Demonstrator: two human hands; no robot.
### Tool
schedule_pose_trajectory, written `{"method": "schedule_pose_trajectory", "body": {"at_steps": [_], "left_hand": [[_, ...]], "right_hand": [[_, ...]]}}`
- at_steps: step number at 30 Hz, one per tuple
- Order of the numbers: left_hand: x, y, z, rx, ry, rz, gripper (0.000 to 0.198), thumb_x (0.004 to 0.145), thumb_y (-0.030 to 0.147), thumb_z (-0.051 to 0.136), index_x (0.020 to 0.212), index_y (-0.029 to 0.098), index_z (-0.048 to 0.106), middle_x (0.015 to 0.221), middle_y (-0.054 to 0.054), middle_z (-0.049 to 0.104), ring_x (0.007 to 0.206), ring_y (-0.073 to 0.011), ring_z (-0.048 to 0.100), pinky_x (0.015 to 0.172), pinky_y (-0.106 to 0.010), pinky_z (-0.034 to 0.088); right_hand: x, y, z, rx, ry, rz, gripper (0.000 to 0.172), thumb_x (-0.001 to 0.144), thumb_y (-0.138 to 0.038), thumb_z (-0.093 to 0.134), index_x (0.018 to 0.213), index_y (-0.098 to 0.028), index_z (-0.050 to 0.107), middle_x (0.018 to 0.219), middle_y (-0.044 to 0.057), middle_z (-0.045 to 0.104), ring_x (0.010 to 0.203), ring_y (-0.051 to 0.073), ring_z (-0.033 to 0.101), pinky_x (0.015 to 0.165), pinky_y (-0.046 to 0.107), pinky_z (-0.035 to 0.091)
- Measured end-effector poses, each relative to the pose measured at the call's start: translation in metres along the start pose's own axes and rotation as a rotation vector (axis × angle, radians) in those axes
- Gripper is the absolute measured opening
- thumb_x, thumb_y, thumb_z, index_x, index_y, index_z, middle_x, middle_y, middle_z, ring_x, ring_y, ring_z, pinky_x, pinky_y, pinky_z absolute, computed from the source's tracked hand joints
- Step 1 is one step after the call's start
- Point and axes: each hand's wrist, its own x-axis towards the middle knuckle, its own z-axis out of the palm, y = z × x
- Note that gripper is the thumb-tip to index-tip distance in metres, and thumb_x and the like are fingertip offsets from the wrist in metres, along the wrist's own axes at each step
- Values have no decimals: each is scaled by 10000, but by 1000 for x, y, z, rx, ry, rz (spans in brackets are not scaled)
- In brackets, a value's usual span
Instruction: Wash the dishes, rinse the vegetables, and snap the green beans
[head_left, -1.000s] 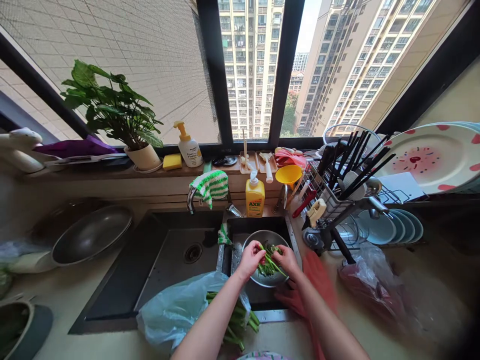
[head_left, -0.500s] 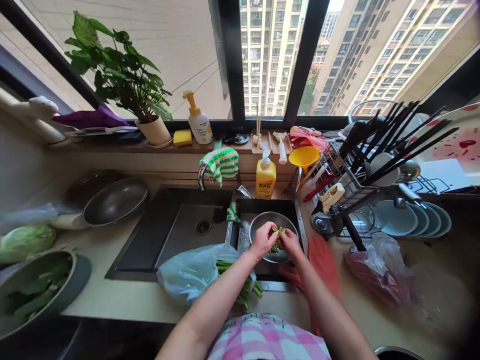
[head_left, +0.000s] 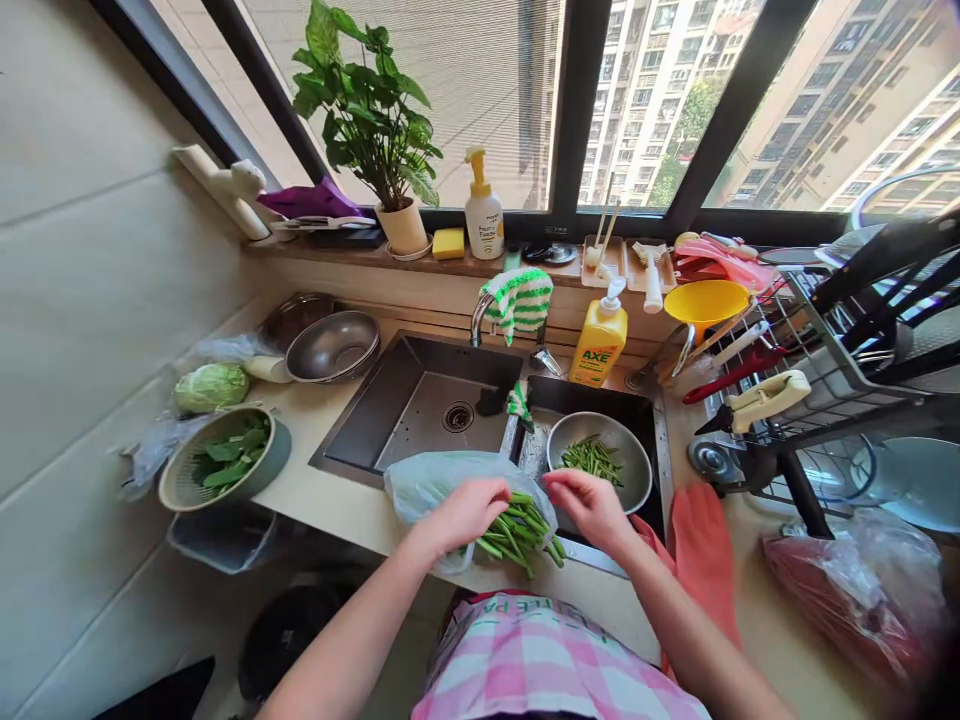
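Observation:
My left hand [head_left: 466, 515] is over the mouth of a pale blue plastic bag [head_left: 427, 480], its fingers together at the green stalks [head_left: 517, 535] sticking out of it; what they pinch is too small to make out. To the right, my right hand [head_left: 589, 503] hangs at the near left rim of a metal bowl [head_left: 639, 470], thumb and fingers close together; whether anything is between them I cannot make out. Short cut green pieces [head_left: 592, 458] lie in the bowl, which sits in the small right sink basin.
Left of the large sink basin [head_left: 427, 415] are a wok [head_left: 334, 345], a cabbage [head_left: 212, 387] and a pot of leaves [head_left: 277, 455]. A yellow soap bottle [head_left: 598, 340] stands behind the bowl. Red gloves [head_left: 703, 545] and a utensil rack [head_left: 847, 350] are at right.
The view has swung left. My hands have moved apart and away from over the bowl; the left is now at the stalks and the right at the bowl's near edge.

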Motion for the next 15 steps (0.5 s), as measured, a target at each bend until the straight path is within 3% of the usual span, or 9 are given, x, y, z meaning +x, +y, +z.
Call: {"method": "schedule_pose_trajectory", "body": {"at_steps": [3, 8, 11, 15], "left_hand": [[-18, -13, 7, 244, 21, -126, 125, 746, 151, 540, 796, 203, 642, 810, -67, 665, 813, -240, 600, 783, -331, 423], [-20, -13, 8, 494, 41, -166, 258, 790, 74, 422, 915, 170, 627, 979, -122, 650, 976, -270, 575, 887, -401, 388], [-8, -14, 7, 419, 130, -89, 349, 801, 52, 360, 1006, 176, 614, 1047, -126, 634, 1015, -257, 562, 917, -393, 379], [5, -20, 9, 116, 207, -21, 346, 753, 58, 460, 993, 231, 638, 1066, -70, 647, 1032, -225, 565, 963, -344, 364]], "right_hand": [[-10, -16, 21, -294, -251, -116, 206, 834, -293, 490, 873, -250, 688, 794, 36, 679, 724, 186, 606, 665, 278, 423], [-13, -9, 34, -748, -344, -101, 203, 850, -227, 470, 924, -223, 659, 851, 69, 659, 763, 195, 603, 620, 258, 375], [-2, -6, 42, -895, -305, -82, 261, 855, -140, 424, 976, -229, 637, 914, 72, 652, 797, 187, 604, 613, 248, 362], [16, -5, 55, -1047, -271, -16, 193, 807, -127, 497, 890, -211, 650, 905, 90, 641, 774, 202, 603, 581, 251, 347]]}}
